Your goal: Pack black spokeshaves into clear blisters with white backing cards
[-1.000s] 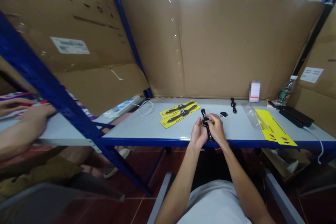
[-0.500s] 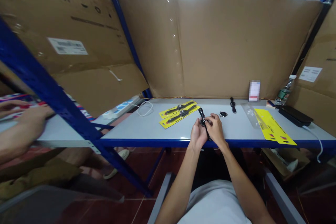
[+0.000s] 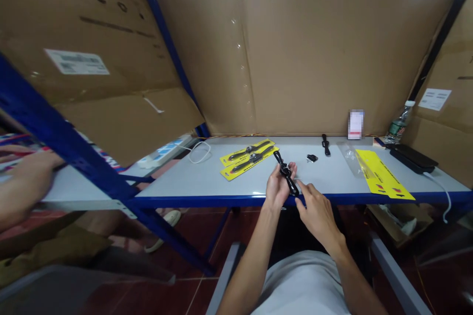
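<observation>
A black spokeshave (image 3: 286, 171) lies aslant across the palm of my left hand (image 3: 276, 191), which holds it over the front edge of the table. Its two handles stick out past the palm at both ends. My right hand (image 3: 317, 210) is just to the right of the lower handle, thumb and fingers apart, with nothing in it. Small dark metal parts (image 3: 312, 158) lie on the table beyond my hands. Farther back is another black spokeshave body (image 3: 325, 145). Left of my hands, two yellow cards with packed spokeshaves (image 3: 254, 158) lie side by side.
Yellow cards (image 3: 384, 177) and clear plastic packaging (image 3: 349, 157) lie on the right of the table (image 3: 192, 182). Behind them are a black case (image 3: 414, 157), a bottle (image 3: 399, 125) and a phone (image 3: 355, 124). Cardboard walls enclose the back and sides. Another person's arm (image 3: 27, 187) is at far left.
My right hand has come off the spokeshave and moved right and toward me, its fingers now apart. The spokeshave now lies exposed on my left palm. The camera view has shifted slightly.
</observation>
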Motion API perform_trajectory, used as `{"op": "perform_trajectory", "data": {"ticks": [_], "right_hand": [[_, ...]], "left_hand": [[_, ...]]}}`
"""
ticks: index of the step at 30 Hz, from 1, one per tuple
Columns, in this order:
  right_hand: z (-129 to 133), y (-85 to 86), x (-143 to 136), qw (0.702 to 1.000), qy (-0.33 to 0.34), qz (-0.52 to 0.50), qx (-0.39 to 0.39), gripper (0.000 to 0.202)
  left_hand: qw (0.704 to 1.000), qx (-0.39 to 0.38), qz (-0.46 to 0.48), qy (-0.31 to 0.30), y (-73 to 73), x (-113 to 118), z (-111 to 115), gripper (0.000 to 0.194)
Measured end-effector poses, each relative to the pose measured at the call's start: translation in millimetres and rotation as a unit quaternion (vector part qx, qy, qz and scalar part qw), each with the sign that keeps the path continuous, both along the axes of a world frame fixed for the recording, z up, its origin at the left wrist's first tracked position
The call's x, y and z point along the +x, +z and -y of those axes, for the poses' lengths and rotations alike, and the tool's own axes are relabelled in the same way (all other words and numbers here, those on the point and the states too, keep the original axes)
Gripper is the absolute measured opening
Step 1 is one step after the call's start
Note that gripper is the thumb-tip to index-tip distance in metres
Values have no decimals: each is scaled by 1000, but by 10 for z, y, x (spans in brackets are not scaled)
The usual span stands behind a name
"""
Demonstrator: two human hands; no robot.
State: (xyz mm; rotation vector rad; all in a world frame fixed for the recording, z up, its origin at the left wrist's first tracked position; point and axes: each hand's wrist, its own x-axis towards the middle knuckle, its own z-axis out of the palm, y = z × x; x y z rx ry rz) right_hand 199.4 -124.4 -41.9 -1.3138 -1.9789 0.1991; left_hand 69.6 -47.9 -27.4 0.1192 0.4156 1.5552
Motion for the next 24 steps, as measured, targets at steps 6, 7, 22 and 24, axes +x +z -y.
{"op": "perform_trajectory", "data": {"ticks": [6,7,22,24], "right_hand": [[37,249,-238,985,-20,163,-58,49],[42,276,-258,981,-27,179,-65,50],[-79,328,-177,983,-32,147,-104,37],[-137,326,-162,981,-49,138,-125,36]], "left_hand": [[1000,7,-8,20,-8,15,2,19],[1000,7,-8,21,-10,15,-1,19],[1000,26,5,-10,-42,-22,-22,39],[1000,29,2,-8,-53,-18,-31,37]]}}
